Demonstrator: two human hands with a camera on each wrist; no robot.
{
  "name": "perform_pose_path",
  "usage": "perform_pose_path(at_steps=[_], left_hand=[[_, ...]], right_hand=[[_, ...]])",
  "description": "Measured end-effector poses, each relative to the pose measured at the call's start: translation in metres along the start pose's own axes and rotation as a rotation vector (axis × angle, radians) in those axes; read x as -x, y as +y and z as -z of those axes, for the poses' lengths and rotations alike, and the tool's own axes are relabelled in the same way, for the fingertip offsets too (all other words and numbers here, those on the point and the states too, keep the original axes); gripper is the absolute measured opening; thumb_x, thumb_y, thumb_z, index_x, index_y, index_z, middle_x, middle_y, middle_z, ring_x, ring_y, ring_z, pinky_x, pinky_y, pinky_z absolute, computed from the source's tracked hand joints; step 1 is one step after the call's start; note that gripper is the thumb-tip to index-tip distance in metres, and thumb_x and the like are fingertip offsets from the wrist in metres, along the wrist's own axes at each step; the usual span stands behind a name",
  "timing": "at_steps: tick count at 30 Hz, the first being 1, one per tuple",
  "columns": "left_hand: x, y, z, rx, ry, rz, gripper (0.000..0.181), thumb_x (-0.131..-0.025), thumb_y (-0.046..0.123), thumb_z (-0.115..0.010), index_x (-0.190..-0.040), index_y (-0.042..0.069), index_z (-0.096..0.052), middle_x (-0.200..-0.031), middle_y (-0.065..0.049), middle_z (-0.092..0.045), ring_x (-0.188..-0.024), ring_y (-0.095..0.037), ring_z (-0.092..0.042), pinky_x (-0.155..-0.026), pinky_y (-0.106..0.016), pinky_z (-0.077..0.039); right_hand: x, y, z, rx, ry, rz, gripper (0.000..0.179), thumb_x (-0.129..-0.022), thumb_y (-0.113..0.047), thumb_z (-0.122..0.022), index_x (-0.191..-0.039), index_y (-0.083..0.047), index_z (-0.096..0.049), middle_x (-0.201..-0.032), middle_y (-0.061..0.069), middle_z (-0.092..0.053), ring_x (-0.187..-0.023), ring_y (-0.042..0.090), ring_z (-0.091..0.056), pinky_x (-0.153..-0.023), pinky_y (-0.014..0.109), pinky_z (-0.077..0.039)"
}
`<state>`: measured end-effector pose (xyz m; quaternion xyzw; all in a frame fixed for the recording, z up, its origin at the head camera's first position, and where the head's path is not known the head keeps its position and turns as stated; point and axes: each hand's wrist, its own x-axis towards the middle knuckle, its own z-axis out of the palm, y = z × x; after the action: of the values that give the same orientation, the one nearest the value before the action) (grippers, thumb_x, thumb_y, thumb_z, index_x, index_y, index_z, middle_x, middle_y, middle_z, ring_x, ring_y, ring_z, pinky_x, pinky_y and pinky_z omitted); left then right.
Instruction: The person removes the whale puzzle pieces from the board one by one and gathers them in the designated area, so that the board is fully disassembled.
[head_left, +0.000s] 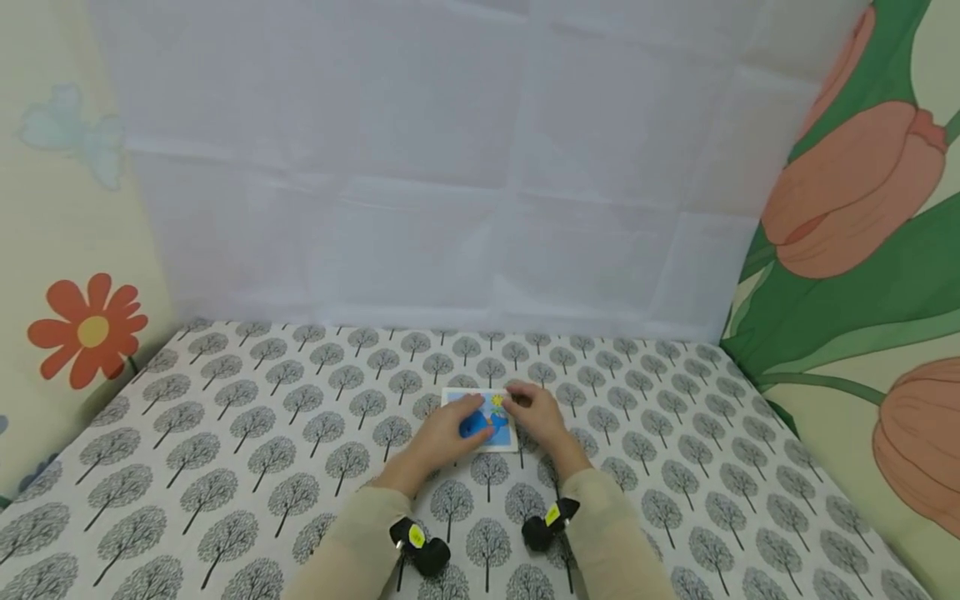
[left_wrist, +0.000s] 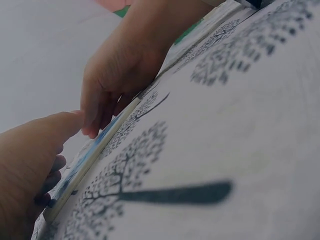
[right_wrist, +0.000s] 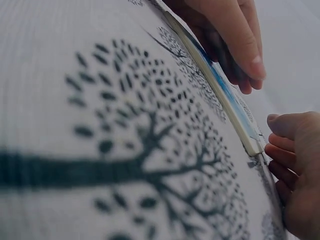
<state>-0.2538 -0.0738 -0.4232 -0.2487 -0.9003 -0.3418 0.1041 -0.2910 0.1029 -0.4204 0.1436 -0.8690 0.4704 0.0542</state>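
A flat, square picture board (head_left: 506, 442) with a pale border lies on the patterned cloth, showing light blue, a yellow sun and darker blue shapes. Over its left part is my left hand (head_left: 441, 435), thumb and fingers apart and pointing down, a blue shape visible between them. My right hand (head_left: 543, 418) is at the board's right edge with loosely bent fingers. In the right wrist view, the right hand (right_wrist: 300, 160) is close beside the board's corner, while the left hand (right_wrist: 227, 35) hangs over the picture. Low along the cloth, the left wrist view shows the board's thin edge (left_wrist: 92, 162).
A white cloth (head_left: 420, 250) printed with grey trees (head_left: 273, 458) covers the table. Behind it hangs a white sheet (head_left: 420, 167). Flower-patterned walls (head_left: 840, 192) stand at both sides. Black wrist cameras (head_left: 420, 546) sit on both sleeves.
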Motion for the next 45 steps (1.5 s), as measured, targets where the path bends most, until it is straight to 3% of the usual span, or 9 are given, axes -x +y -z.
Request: perform_pose_path(at_steps=[19,35,45], left_hand=[[0.0025,-0.0013,-0.0056,-0.229,-0.084,-0.111,0.046,-0.086,0.027,-0.050,-0.122,-0.001,-0.047,-0.128,-0.013,-0.041,-0.120,-0.028,-0.033,-0.100,-0.041,-0.021],[0.0040,-0.0012,-0.0059,-0.234,-0.114,-0.123,0.044,-0.088,0.027,-0.047,-0.123,0.000,-0.047,-0.129,-0.013,-0.039,-0.121,-0.028,-0.031,-0.100,-0.042,-0.019],[0.0034,-0.0027,-0.0059,-0.234,-0.105,-0.131,0.044,-0.088,0.026,-0.047,-0.123,0.000,-0.047,-0.129,-0.013,-0.039,-0.120,-0.027,-0.031,-0.100,-0.042,-0.019]], right_hand=[[-0.0035,0.0042,-0.0049,0.147,0.046,0.138,0.026,-0.079,-0.009,-0.062,-0.102,0.003,-0.061,-0.110,0.016,-0.055,-0.106,0.029,-0.047,-0.093,0.040,-0.033],[-0.0034,0.0031,-0.0076,0.130,0.070,0.133,0.017,-0.077,-0.003,-0.062,-0.093,0.003,-0.064,-0.105,0.016,-0.057,-0.102,0.029,-0.050,-0.089,0.040,-0.037],[-0.0052,-0.0033,-0.0064,0.208,0.057,0.108,0.017,-0.076,-0.005,-0.062,-0.092,0.001,-0.065,-0.102,0.014,-0.058,-0.099,0.028,-0.051,-0.087,0.039,-0.039]])
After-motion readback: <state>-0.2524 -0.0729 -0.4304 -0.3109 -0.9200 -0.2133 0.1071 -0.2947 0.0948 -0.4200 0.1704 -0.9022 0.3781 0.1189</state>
